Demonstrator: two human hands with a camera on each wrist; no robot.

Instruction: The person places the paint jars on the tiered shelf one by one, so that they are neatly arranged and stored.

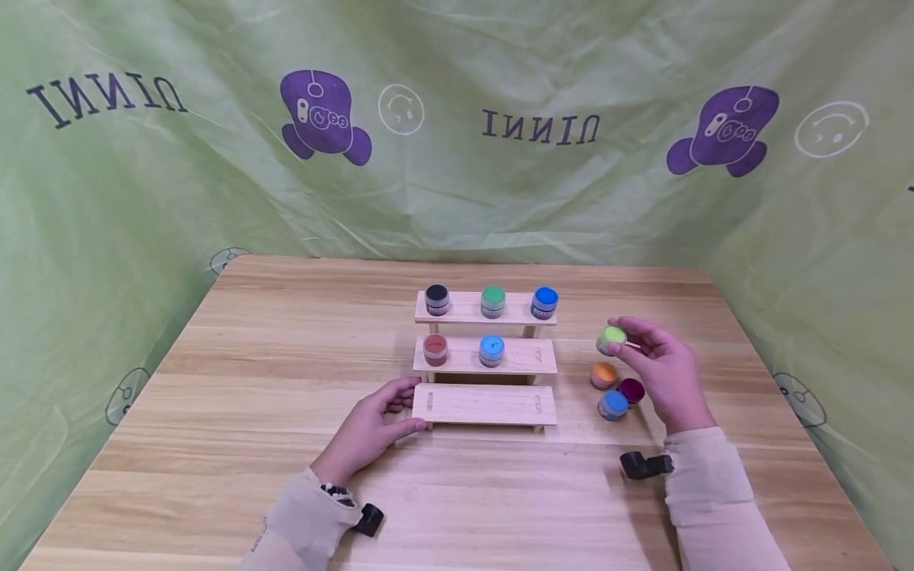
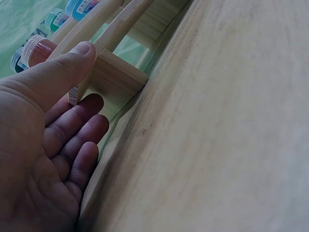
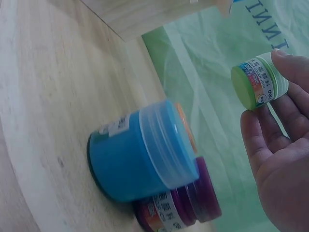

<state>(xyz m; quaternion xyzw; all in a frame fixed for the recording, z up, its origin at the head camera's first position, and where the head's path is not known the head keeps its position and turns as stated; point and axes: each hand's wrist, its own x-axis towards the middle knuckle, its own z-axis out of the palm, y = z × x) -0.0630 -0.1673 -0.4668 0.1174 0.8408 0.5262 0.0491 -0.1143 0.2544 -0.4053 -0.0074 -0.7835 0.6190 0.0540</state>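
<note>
The right hand (image 1: pixel 660 365) pinched the lime jar (image 1: pixel 612 339) over the bench (image 1: pixel 300 333), between the rack (image 1: pixel 485 403) and the bench's right edge, near 3 jars (image 1: pixel 603 375). The left hand (image 1: pixel 366 432) gripped the rack's left end.

A strip of open table (image 1: pixel 577 381) between the rack (image 1: pixel 485 392) and the loose jars lets my right hand (image 1: pixel 660 365) pass, but the orange jar (image 1: pixel 603 375), blue jar (image 1: pixel 612 405) and purple jar (image 1: pixel 631 390) crowd the side nearest my wrist. The middle step (image 1: pixel 464 358) has room at its right end, while three jars leave the top step only small gaps. My left hand (image 1: pixel 367 428) blocks the bottom step's left end, the rest of that step lying free.
</note>
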